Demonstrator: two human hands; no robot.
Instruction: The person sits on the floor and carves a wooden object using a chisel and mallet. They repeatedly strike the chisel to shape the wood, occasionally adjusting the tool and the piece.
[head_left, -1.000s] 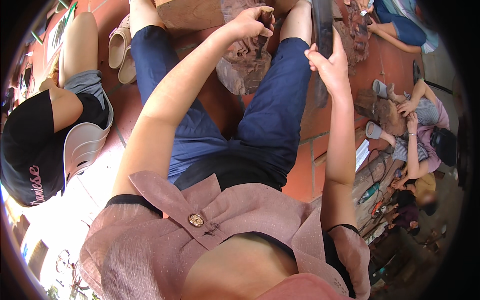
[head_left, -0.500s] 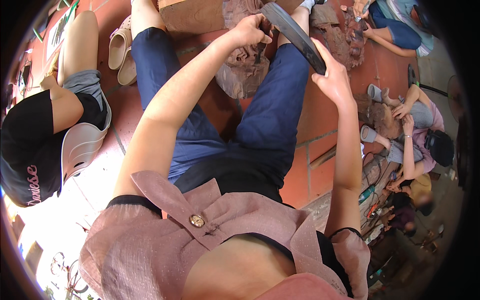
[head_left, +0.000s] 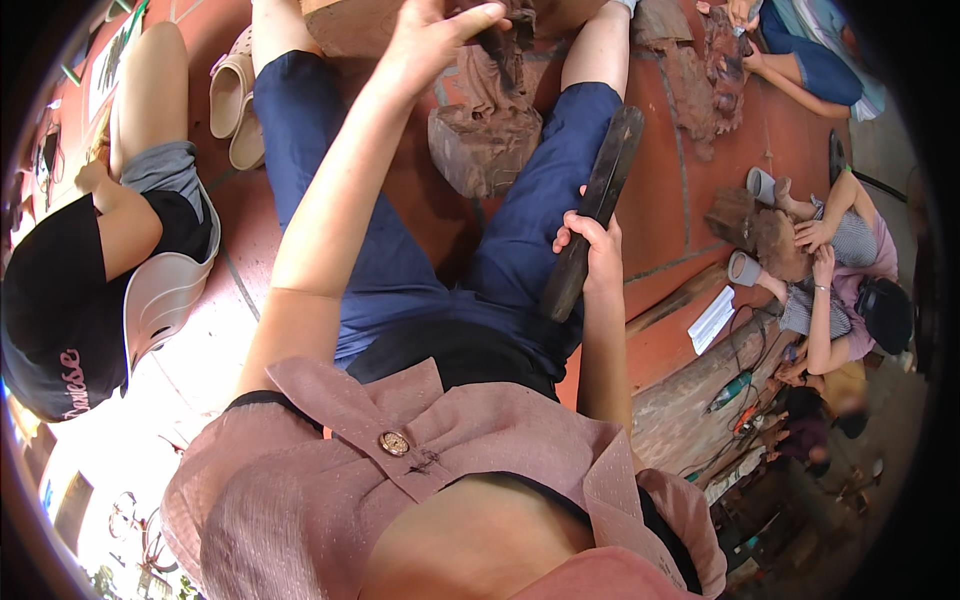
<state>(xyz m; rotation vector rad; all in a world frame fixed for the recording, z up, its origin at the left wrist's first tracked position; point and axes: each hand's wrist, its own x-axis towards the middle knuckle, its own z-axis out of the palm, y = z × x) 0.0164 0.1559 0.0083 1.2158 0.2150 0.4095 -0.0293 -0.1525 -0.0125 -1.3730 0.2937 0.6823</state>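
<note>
Head view: I'm seeing the carving step, left hand pinching a chisel-like tool, barely visible, against 1 wood carving sitting on the floor between the knees, right hand clenching 1 dark wooden mallet low by the thigh. Next move, I'm judging, needs the mallet lifting onto the tool's end; 2 sandals lying beside the left leg.

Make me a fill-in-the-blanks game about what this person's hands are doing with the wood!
1. The right hand grips a long dark wooden ____.
2. The left hand reaches toward the brown carved wood block that sits between the person's ____.
3. The floor under the block is the colour ____.

Missing words: mallet; legs; red
</note>
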